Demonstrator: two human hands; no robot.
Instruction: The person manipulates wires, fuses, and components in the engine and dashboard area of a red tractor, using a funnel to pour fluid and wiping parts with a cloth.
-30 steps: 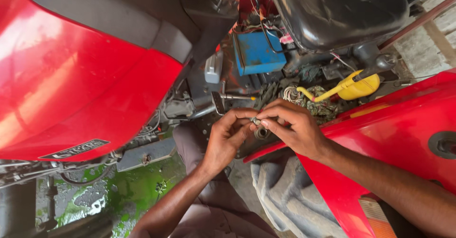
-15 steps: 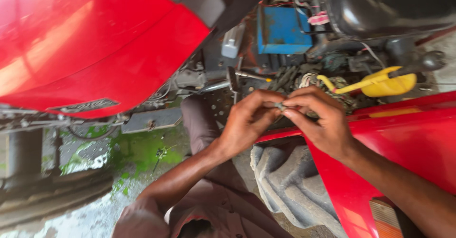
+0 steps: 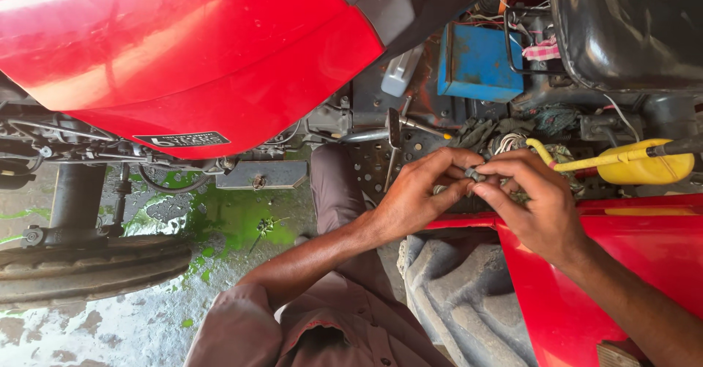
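1. Working one small dark metal part (image 3: 472, 174) between two hands, judged a fitting or threading step.
2. Left hand (image 3: 417, 198) and right hand (image 3: 531, 206) together, fingertips pinched on that part, above the red fender (image 3: 622, 279).
3. Next move likely calls for steady fine twisting, no slip.
4. Counted: one blue box (image 3: 476, 63), one yellow can (image 3: 648, 165), one tyre (image 3: 88, 268).

A small dull grey metal fitting (image 3: 474, 173), matt and worn, sits pinched between bare fingertips beside a glossy smooth red painted metal body panel (image 3: 183, 52), a scuffed blue painted metal box (image 3: 480, 63), a shiny yellow plastic bottle (image 3: 648, 168) and a coarse ribbed black rubber tyre (image 3: 454, 301).
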